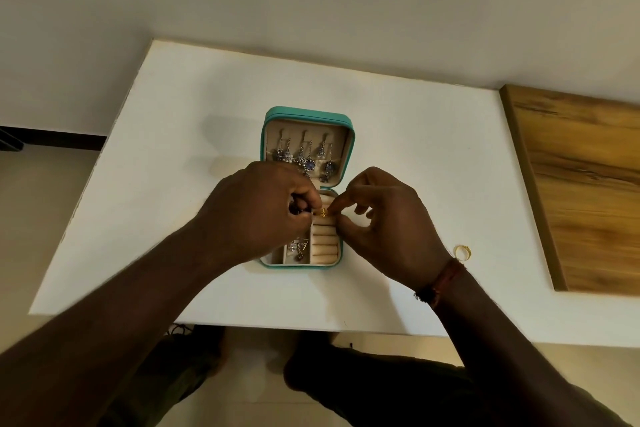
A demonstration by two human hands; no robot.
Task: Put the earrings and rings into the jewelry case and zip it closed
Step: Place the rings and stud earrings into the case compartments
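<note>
A teal jewelry case (350, 135) lies open in the middle of the white table, lid tipped back. Several silver dangling earrings (304, 156) hang on the lid's beige lining. The base holds beige ring rolls (324, 246) on the right and small silver pieces (298, 249) in a left compartment. A small gold ring (323, 212) sits over the ring rolls, pinched between the fingertips of my left hand (256, 208) and my right hand (384, 222). Another gold ring (462, 252) lies loose on the table, right of my right wrist.
The white table (173, 163) ends at a near edge just above my knees. A wooden board (585, 191) lies along the table's right side. A beige wall stands behind the table.
</note>
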